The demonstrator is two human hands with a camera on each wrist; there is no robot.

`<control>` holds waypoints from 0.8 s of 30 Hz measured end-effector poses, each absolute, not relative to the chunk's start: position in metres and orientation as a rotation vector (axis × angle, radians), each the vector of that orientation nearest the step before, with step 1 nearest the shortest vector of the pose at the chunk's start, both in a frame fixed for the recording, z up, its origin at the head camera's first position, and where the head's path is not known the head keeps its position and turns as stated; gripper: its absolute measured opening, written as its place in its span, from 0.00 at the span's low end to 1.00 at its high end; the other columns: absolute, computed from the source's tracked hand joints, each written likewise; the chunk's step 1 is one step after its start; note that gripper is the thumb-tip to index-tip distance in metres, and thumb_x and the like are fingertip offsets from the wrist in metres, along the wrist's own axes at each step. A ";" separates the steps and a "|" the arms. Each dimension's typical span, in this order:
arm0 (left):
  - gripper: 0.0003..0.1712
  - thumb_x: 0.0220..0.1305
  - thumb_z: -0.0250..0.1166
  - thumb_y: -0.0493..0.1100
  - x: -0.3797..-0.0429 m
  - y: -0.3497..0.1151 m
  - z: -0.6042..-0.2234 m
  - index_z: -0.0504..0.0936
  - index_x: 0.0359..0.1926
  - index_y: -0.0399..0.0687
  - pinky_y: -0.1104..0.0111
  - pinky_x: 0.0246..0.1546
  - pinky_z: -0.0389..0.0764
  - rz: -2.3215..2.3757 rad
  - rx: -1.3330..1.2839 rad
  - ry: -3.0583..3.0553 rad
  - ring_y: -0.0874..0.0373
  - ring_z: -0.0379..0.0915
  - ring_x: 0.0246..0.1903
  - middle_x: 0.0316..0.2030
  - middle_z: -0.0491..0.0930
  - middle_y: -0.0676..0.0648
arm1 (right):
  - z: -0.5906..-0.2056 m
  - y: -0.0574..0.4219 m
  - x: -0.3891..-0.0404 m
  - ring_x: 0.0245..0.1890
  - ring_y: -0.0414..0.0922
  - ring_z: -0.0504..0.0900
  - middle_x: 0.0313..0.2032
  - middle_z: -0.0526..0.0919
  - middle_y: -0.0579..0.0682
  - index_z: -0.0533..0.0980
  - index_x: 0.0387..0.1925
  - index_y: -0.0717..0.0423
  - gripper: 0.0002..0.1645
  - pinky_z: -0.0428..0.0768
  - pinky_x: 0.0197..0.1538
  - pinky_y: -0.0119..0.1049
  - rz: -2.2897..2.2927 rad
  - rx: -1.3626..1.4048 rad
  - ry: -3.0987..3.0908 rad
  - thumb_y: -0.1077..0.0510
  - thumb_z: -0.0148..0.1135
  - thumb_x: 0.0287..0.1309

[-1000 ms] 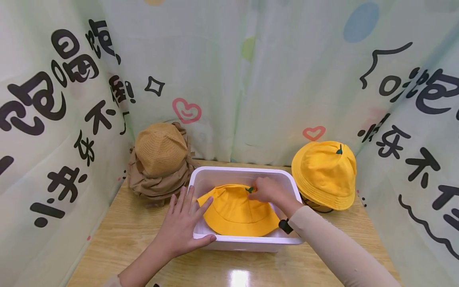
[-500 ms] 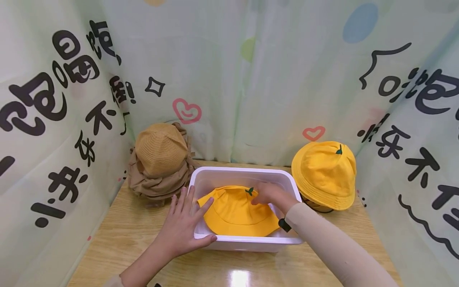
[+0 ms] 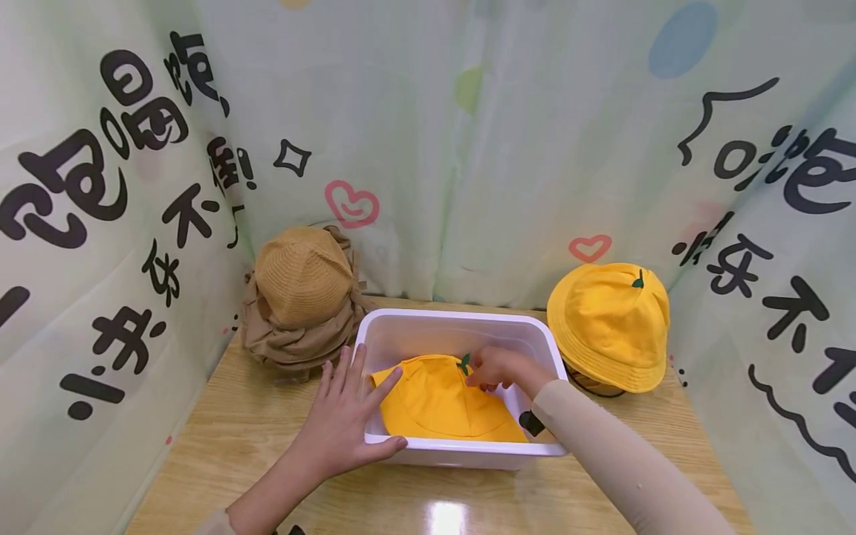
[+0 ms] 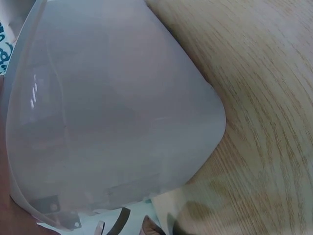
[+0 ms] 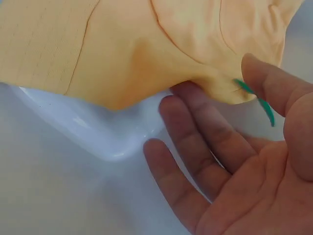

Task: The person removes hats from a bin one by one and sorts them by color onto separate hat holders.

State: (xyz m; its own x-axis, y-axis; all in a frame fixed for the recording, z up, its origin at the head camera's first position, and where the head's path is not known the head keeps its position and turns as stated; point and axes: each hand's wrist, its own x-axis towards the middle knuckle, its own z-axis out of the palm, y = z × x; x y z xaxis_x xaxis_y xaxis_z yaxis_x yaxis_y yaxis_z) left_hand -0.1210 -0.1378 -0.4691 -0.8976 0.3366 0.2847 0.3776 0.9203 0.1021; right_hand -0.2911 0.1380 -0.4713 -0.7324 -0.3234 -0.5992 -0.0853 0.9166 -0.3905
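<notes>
In the head view a yellow bucket hat (image 3: 435,405) with a green sprout on its crown lies folded inside a white plastic bin (image 3: 455,447). My right hand (image 3: 498,368) reaches into the bin and pinches the hat's edge near the sprout. The right wrist view has the thumb over the yellow cloth and a finger partly hidden under it; the other fingers extend loosely below. My left hand (image 3: 344,412) rests with spread fingers at the bin's left front corner. Mostly the bin's outer wall (image 4: 117,107) fills the left wrist view.
Behind the bin on the left, a straw hat (image 3: 304,275) tops a stack of brown cloth hats (image 3: 294,342). Another yellow hat (image 3: 611,327) sits at the bin's right on a dark-edged item. Printed curtains (image 3: 428,148) enclose the wooden table (image 3: 221,438) on three sides.
The hat in the bin has shifted slightly toward the front, its crown now lower. My right hand left the crown, went behind it, and is back at its edge. My left hand stays put.
</notes>
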 end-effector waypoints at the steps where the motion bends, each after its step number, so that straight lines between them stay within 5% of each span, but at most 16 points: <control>1: 0.54 0.52 0.52 0.85 -0.121 -0.138 -0.469 0.55 0.77 0.73 0.34 0.68 0.52 -0.224 -0.534 -2.817 0.32 0.36 0.76 0.76 0.46 0.30 | -0.471 0.138 -0.291 0.23 0.45 0.73 0.20 0.76 0.50 0.77 0.26 0.55 0.15 0.67 0.26 0.34 -0.438 -0.311 2.370 0.49 0.68 0.61; 8: 0.54 0.52 0.52 0.85 -0.121 -0.137 -0.468 0.56 0.77 0.73 0.34 0.68 0.51 -0.210 -0.533 -2.830 0.32 0.35 0.76 0.76 0.45 0.30 | -0.467 0.133 -0.290 0.18 0.42 0.66 0.15 0.64 0.45 0.74 0.19 0.54 0.20 0.64 0.24 0.31 -0.425 -0.494 2.494 0.50 0.72 0.58; 15: 0.54 0.52 0.53 0.84 -0.121 -0.137 -0.466 0.56 0.77 0.73 0.34 0.68 0.51 -0.228 -0.530 -2.845 0.32 0.35 0.76 0.76 0.44 0.30 | -0.466 0.127 -0.291 0.15 0.44 0.70 0.19 0.71 0.46 0.82 0.44 0.49 0.19 0.72 0.23 0.33 -0.515 -0.565 2.495 0.47 0.76 0.53; 20: 0.54 0.52 0.53 0.84 -0.121 -0.138 -0.467 0.55 0.77 0.74 0.34 0.68 0.51 -0.238 -0.524 -2.858 0.31 0.35 0.76 0.77 0.44 0.30 | -0.461 0.122 -0.288 0.22 0.44 0.73 0.19 0.72 0.44 0.83 0.33 0.45 0.07 0.72 0.29 0.35 -0.322 -0.716 2.626 0.48 0.71 0.58; 24: 0.54 0.52 0.54 0.84 -0.121 -0.137 -0.467 0.56 0.77 0.74 0.34 0.68 0.51 -0.234 -0.528 -2.852 0.31 0.36 0.76 0.77 0.44 0.30 | -0.456 0.122 -0.285 0.24 0.44 0.72 0.19 0.74 0.43 0.82 0.26 0.47 0.08 0.70 0.30 0.35 -0.295 -0.728 2.720 0.52 0.71 0.58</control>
State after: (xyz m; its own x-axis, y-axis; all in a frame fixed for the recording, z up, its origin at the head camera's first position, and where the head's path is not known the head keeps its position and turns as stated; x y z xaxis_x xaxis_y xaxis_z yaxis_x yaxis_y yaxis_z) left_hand -0.1206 -0.1370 -0.4670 -0.9084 0.3323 0.2537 0.3693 0.9223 0.1142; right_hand -0.2850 0.1224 -0.4563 -0.8232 -0.5142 -0.2408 -0.4507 0.8497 -0.2737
